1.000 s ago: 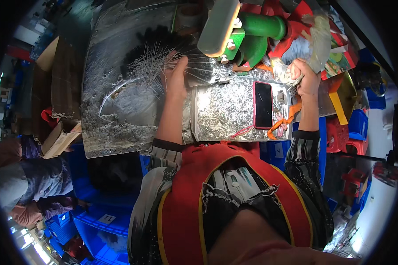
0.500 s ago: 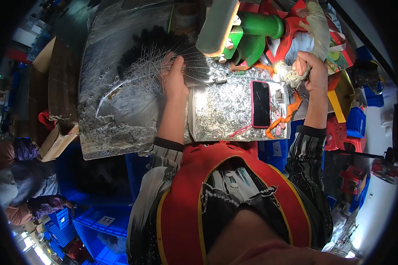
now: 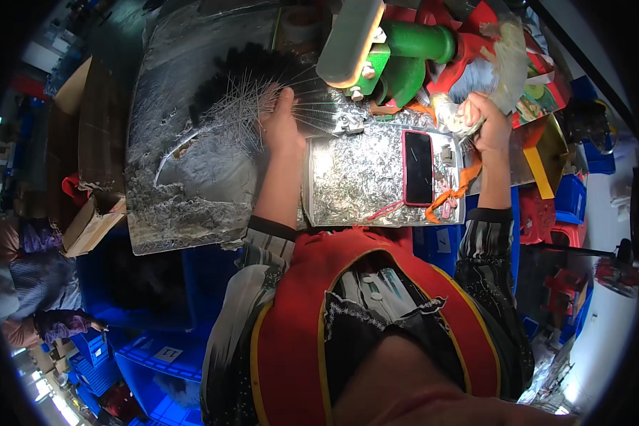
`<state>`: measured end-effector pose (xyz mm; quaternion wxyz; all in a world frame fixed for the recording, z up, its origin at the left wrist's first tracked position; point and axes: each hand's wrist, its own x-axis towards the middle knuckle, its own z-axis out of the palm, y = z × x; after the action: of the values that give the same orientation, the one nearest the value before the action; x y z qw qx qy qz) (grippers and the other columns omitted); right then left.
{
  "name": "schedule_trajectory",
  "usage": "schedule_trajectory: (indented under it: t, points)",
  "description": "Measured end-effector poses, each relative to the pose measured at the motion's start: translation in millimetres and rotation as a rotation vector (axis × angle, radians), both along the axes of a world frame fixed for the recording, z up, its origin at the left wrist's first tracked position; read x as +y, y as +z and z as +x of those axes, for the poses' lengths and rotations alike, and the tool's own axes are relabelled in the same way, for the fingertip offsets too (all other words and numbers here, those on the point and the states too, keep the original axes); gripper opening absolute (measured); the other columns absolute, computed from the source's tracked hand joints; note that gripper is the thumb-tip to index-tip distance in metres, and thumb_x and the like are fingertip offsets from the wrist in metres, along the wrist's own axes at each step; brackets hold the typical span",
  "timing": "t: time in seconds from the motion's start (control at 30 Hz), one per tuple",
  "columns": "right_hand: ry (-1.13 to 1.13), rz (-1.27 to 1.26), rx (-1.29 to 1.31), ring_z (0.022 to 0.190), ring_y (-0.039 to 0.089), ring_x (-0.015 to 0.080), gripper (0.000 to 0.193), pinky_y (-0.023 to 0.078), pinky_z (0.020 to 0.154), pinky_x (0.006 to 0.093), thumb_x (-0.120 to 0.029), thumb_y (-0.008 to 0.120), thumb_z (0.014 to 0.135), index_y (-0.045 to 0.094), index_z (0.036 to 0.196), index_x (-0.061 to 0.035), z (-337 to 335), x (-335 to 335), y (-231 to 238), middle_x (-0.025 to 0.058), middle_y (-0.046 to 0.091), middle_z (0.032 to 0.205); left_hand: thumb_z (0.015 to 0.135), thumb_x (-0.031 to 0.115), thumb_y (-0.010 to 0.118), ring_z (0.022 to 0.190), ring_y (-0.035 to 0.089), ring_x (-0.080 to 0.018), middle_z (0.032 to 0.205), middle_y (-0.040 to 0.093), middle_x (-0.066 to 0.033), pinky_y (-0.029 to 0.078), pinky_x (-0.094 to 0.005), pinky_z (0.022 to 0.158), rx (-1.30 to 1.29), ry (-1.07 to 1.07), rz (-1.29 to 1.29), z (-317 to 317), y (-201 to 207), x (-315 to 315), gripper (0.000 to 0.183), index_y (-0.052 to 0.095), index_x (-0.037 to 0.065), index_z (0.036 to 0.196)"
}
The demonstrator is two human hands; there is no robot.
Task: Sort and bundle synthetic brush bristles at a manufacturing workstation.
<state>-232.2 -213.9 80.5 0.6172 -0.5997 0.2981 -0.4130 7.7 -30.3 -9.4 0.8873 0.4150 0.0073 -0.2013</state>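
My left hand (image 3: 282,126) is closed around thin metal wires, its thumb on top and its other fingers mostly hidden. A tangled bunch of wire stems (image 3: 236,106) spreads left of that hand, with dark bristle heads (image 3: 245,65) behind it. More stems fan out to the right, toward a small metal fixture (image 3: 348,123) under the lamp. My right hand (image 3: 488,126) is closed on the pale, cloth-wrapped end of a handle (image 3: 449,113), beside the green machine (image 3: 405,71).
A foil-covered board (image 3: 355,181) carries a phone with a pink edge (image 3: 418,167) and an orange strip (image 3: 461,188). A lamp (image 3: 349,42) overhangs the fixture. Cardboard boxes (image 3: 99,135) and blue crates (image 3: 156,355) stand left; another person's sleeve (image 3: 60,325) shows there.
My right hand has shifted a little left and nearer to me, and the wrapped handle end has moved left with it. My left hand stays nearly still. The other person's arm has moved.
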Motion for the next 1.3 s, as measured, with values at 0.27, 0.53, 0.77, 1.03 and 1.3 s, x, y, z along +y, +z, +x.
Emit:
schedule_trajectory:
  t: [0.27, 0.53, 0.77, 1.03, 1.3]
  points:
    - [0.052, 0.021, 0.061, 0.041, 0.04, 0.015, 0.034, 0.038, 0.054, 0.0271, -0.011, 0.053, 0.074, 0.038, 0.044, -0.0095, 6, 4, 36, 0.005, 0.039, 0.042, 0.076, -0.004, 0.061, 0.08, 0.054, -0.0158, 0.095, 0.057, -0.0068, 0.046, -0.0271, 0.073, 0.013, 0.01, 0.031, 2, -1, -2, 0.034, 0.051, 0.001, 0.108]
    - [-0.033, -0.194, -0.064, 0.05, 0.044, 0.0169, 0.028, 0.039, 0.059, 0.0281, -0.007, 0.046, 0.076, 0.04, 0.049, -0.0059, 2, -6, -34, 0.0073, 0.044, 0.05, 0.073, -0.003, 0.065, 0.084, 0.057, -0.0153, 0.098, 0.059, -0.0074, 0.046, -0.025, 0.068, 0.033, -0.044, -0.107, -1, 9, 2, 0.026, 0.056, 0.003, 0.097]
    - [0.044, 0.004, 0.054, 0.048, 0.043, 0.0172, 0.035, 0.038, 0.059, 0.0278, -0.013, 0.05, 0.076, 0.037, 0.044, -0.0089, -2, 0, 25, 0.0058, 0.04, 0.045, 0.073, 0.001, 0.067, 0.086, 0.057, -0.0156, 0.101, 0.059, -0.0068, 0.044, -0.0283, 0.065, 0.049, 0.004, -0.072, 0, 7, 1, 0.031, 0.055, 0.004, 0.1]
    - [0.112, 0.07, 0.171, 0.046, 0.042, 0.0159, 0.035, 0.038, 0.056, 0.0279, -0.015, 0.054, 0.075, 0.036, 0.045, -0.0092, 3, -1, 57, 0.0051, 0.039, 0.043, 0.076, -0.005, 0.059, 0.09, 0.055, -0.0206, 0.102, 0.055, -0.0108, 0.048, -0.0328, 0.079, 0.087, 0.012, -0.014, -1, 15, 4, 0.034, 0.049, 0.0, 0.108]
    - [-0.015, -0.249, -0.11, 0.05, 0.046, 0.0177, 0.03, 0.04, 0.058, 0.0289, -0.006, 0.051, 0.074, 0.038, 0.047, -0.0053, 7, 7, -32, 0.007, 0.04, 0.048, 0.077, -0.007, 0.057, 0.089, 0.055, -0.0203, 0.101, 0.056, -0.0116, 0.049, -0.0326, 0.078, 0.06, 0.05, -0.002, -2, 21, 0, 0.032, 0.049, -0.001, 0.108]
